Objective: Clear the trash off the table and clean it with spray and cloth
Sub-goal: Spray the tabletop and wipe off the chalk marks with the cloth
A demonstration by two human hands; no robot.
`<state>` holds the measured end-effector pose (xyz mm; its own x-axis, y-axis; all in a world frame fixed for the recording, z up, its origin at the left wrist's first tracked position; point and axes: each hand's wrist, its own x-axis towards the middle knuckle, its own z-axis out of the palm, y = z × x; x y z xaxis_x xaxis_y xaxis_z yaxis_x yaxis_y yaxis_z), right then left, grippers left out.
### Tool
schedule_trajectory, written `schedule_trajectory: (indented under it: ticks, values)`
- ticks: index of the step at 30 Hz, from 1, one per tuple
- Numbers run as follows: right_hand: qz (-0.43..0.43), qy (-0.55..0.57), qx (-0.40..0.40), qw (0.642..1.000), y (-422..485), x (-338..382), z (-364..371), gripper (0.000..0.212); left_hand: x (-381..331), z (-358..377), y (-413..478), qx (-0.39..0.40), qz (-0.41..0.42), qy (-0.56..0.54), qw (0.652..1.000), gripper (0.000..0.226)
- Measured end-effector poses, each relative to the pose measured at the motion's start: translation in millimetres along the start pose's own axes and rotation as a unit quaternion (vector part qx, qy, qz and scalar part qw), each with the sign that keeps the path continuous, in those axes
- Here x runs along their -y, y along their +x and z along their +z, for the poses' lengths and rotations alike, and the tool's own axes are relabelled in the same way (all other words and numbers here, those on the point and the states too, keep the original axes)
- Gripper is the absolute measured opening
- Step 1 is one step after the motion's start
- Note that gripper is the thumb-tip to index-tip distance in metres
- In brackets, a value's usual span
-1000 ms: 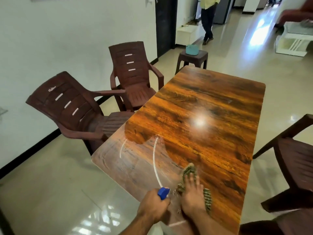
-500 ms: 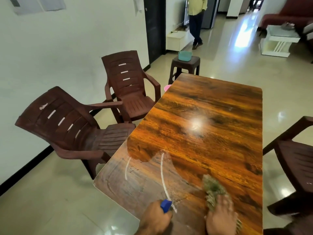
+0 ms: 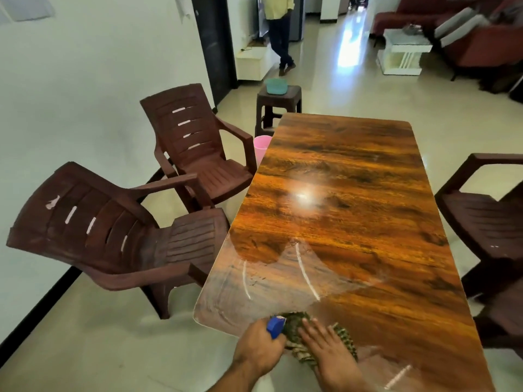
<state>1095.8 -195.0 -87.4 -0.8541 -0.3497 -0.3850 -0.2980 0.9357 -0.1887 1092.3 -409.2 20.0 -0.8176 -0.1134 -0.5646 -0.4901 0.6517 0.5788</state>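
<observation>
A long glossy wooden table (image 3: 353, 210) runs away from me. At its near left corner my right hand (image 3: 331, 352) lies flat, fingers spread, pressing a green patterned cloth (image 3: 294, 323) onto the tabletop. My left hand (image 3: 259, 349) is just left of it, closed around a spray bottle whose blue nozzle (image 3: 275, 326) sticks out above the fist; the bottle's body is hidden by the hand. Wet streaks curve across the near part of the tabletop.
Two brown plastic chairs (image 3: 119, 239) (image 3: 198, 145) stand along the table's left side, another brown chair (image 3: 489, 219) on the right. A pink bin (image 3: 261, 148) and a stool with a teal tub (image 3: 276, 86) sit past the far left corner. A person (image 3: 278, 29) stands in the hallway.
My right hand has slid the cloth leftward along the near edge, back beside the spray bottle. The left hand stays at the near corner holding the bottle. The view has tilted up slightly.
</observation>
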Motion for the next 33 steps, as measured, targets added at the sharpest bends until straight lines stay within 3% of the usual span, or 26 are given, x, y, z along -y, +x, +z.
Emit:
schedule_trajectory:
  ticks: [2, 3, 4, 6, 8, 10, 13, 15, 17, 20, 22, 25, 27, 28, 29, 31, 33]
  values:
    - [0.044, 0.010, -0.076, 0.996, -20, -10, -23, 0.104, 16, -8, -1, 0.007, 0.004, -0.012, 1.000, 0.031]
    - [0.121, 0.047, -0.094, 0.987, -29, -13, -27, 0.093, 25, -11, -1, 0.002, 0.010, -0.010, 1.000, 0.030]
    - [0.219, 0.101, -0.086, 0.967, -34, -13, -33, 0.082, 31, -15, -2, -0.003, 0.013, -0.010, 1.000, 0.027]
    - [0.389, 0.204, -0.094, 0.893, -35, 0, -39, 0.074, 42, -23, -2, -0.006, 0.016, -0.017, 1.000, 0.021]
    - [0.457, 0.230, -0.107, 0.853, -22, 34, -40, 0.071, 51, -30, -3, -0.003, 0.009, -0.031, 0.999, 0.021]
    - [0.402, 0.213, -0.102, 0.884, -4, 75, -44, 0.070, 59, -37, -2, 0.002, 0.002, -0.035, 0.999, 0.024]
    - [0.181, 0.168, -0.088, 0.965, 19, 143, -36, 0.072, 75, -51, 2, -0.007, 0.027, -0.023, 0.999, 0.025]
    - [0.065, 0.148, -0.050, 0.986, 24, 169, -29, 0.071, 79, -58, 4, -0.008, 0.033, -0.021, 0.999, 0.023]
    - [0.035, 0.136, -0.026, 0.990, 25, 173, -25, 0.071, 83, -65, 5, 0.000, 0.031, -0.023, 0.999, 0.019]
    - [0.104, 0.130, -0.047, 0.985, 17, 152, -26, 0.075, 87, -71, 10, 0.002, 0.037, -0.008, 0.999, 0.024]
    - [0.221, 0.159, -0.081, 0.959, 7, 131, -27, 0.075, 89, -74, 14, 0.011, 0.041, 0.012, 0.999, 0.028]
    - [0.426, 0.234, -0.131, 0.864, -2, 109, -35, 0.074, 87, -76, 22, 0.020, 0.049, 0.025, 0.998, 0.031]
    - [0.495, 0.277, -0.113, 0.816, 8, 114, -41, 0.074, 81, -76, 24, 0.022, 0.051, 0.021, 0.998, 0.031]
    - [0.492, 0.266, -0.107, 0.822, 18, 124, -41, 0.073, 78, -76, 27, 0.021, 0.051, 0.018, 0.998, 0.030]
    - [0.456, 0.233, -0.109, 0.852, 28, 136, -36, 0.073, 75, -77, 30, 0.017, 0.054, 0.017, 0.998, 0.029]
    - [0.296, 0.171, -0.109, 0.933, 46, 160, -25, 0.075, 68, -80, 35, 0.017, 0.062, 0.016, 0.998, 0.024]
    - [0.133, 0.139, -0.070, 0.979, 56, 168, -20, 0.077, 60, -82, 44, 0.028, 0.066, 0.007, 0.997, 0.021]
